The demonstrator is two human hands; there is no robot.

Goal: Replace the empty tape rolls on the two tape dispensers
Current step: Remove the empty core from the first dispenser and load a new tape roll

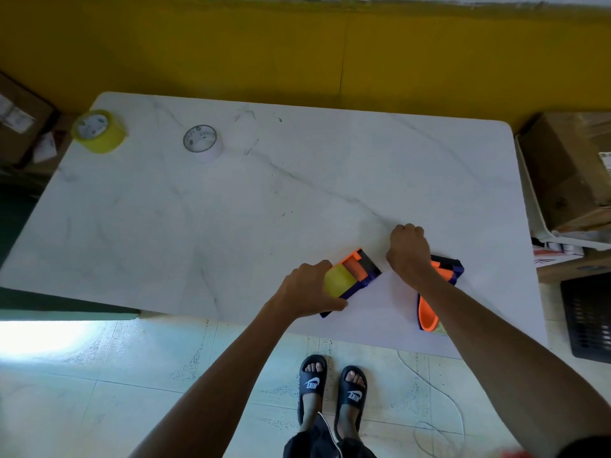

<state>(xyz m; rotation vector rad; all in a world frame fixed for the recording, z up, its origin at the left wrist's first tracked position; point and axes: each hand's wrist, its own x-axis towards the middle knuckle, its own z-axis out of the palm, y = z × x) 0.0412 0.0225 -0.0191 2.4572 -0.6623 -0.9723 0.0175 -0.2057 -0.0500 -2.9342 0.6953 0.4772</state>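
Two purple-and-orange tape dispensers lie near the front right of the white marble table (231, 209). My left hand (310, 289) grips the left dispenser (360, 272) over its yellow tape roll (339, 280). My right hand (408, 251) is closed on top of the right dispenser (446, 269), hiding most of its roll; its orange handle (426, 314) points toward the table's front edge. A yellow tape roll (99, 130) stands at the far left corner. A pale, clear-looking roll (202, 142) stands to its right.
Cardboard boxes (575, 170) are stacked off the table's right side, above a black crate (588, 319). More boxes (23, 120) sit at the far left. A yellow wall (297, 54) runs behind the table. My sandalled feet (330, 391) stand on the tiled floor.
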